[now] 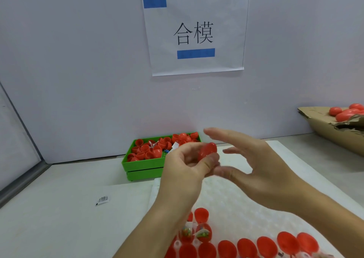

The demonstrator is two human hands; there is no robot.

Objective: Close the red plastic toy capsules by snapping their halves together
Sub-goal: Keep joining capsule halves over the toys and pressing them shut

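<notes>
The left hand (189, 163) pinches a red capsule (206, 151) between its thumb and curled fingers, lifted above the tabletop (69, 208) at chest height, presumably so the seam can be squeezed from both sides without anything underneath getting in the way. The right hand (256, 165) sits just at 3 o'clock of the capsule, fingers spread and loose, gripping nothing; it is blurred, so I cannot tell whether its thumb touches the shell, but its open pose suggests it has either just pressed the halves or is about to take the piece. The capsule looks whole, though whether it is fully snapped cannot be told. At 6 o'clock from the hands, near the bottom edge, a white bubbled tray (246, 198) holds rows of open red halves (246, 247) upright, mouths facing up, some with small toys inside (203, 233); standing them this way keeps the contents in and the rims ready for caps. At 11 o'clock, against the wall, a green bin (143, 164) carries a loose heap of empty red halves, likely the supply of caps. At 2 o'clock, far right, a cardboard box (331, 133) holds closed capsules (346, 113), probably the finished pile. A small packet (102, 200) lies alone at 8 o'clock. Many halves remain open.
</notes>
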